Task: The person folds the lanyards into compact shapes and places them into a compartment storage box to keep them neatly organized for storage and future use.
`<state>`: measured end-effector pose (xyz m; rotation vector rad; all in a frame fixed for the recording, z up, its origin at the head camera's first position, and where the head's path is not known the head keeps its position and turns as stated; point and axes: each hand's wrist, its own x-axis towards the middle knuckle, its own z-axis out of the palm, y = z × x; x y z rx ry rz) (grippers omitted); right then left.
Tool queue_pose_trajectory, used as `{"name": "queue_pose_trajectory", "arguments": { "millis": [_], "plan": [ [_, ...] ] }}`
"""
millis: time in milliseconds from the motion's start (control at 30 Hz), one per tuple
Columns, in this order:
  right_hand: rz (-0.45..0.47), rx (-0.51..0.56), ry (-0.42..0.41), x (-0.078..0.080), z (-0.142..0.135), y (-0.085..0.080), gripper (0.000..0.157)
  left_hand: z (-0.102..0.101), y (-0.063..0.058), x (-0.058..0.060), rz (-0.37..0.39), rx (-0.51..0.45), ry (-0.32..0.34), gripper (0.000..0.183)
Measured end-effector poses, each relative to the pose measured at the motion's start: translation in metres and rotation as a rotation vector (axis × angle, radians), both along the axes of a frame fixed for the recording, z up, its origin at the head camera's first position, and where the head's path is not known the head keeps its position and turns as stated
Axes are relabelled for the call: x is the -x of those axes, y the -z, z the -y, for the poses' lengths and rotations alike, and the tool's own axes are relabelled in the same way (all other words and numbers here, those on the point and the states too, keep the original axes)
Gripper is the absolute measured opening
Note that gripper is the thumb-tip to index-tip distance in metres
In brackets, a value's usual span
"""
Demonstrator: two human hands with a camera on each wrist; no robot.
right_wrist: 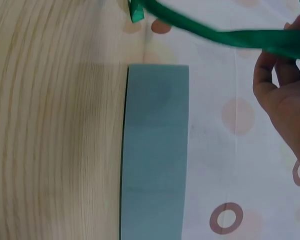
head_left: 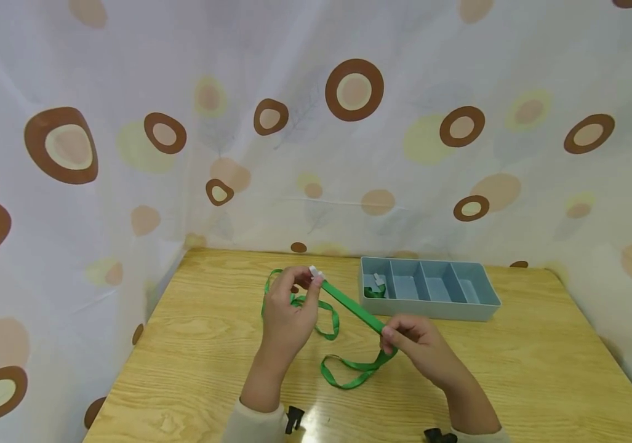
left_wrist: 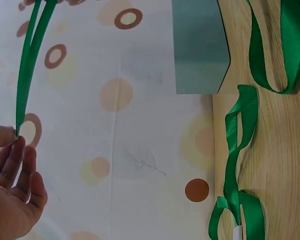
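Observation:
A green lanyard strap [head_left: 351,305] stretches between my two hands above the table. My left hand [head_left: 289,311] pinches its end at the white plastic clip [head_left: 316,273]. Further down the strap, my right hand [head_left: 421,349] pinches it between thumb and fingers, and a loose green loop [head_left: 343,384] hangs below. In the left wrist view the doubled strap [left_wrist: 32,65] runs taut from the left fingertips. Behind my left hand, another green lanyard [head_left: 333,326] lies in loops on the table, with a white piece [left_wrist: 237,233] at one end.
At the back right stands a blue-grey tray [head_left: 432,309] with several compartments. Its leftmost compartment holds a green lanyard [head_left: 374,292] with a white clip [head_left: 378,280]. The wooden table [head_left: 183,344] meets a patterned curtain [head_left: 304,147] at the back and sides.

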<state>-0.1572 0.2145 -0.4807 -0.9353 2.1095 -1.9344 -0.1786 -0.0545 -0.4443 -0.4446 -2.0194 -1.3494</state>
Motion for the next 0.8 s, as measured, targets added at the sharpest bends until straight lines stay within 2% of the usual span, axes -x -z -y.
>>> {"name": "queue_pose_trajectory", "arguments": {
  "millis": [233, 533, 800],
  "plan": [
    [-0.027, -0.044, -0.078, -0.004, -0.016, 0.0, 0.022, 0.004, 0.002, 0.001, 0.004, -0.015, -0.004, 0.013],
    [-0.038, -0.08, -0.06, -0.009, -0.034, -0.001, 0.023, 0.015, 0.003, 0.008, -0.045, -0.061, -0.053, 0.013],
    [-0.004, -0.189, -0.098, -0.015, -0.054, -0.001, 0.023, 0.028, 0.002, 0.009, -0.013, -0.093, -0.077, 0.014]
  ]
}}
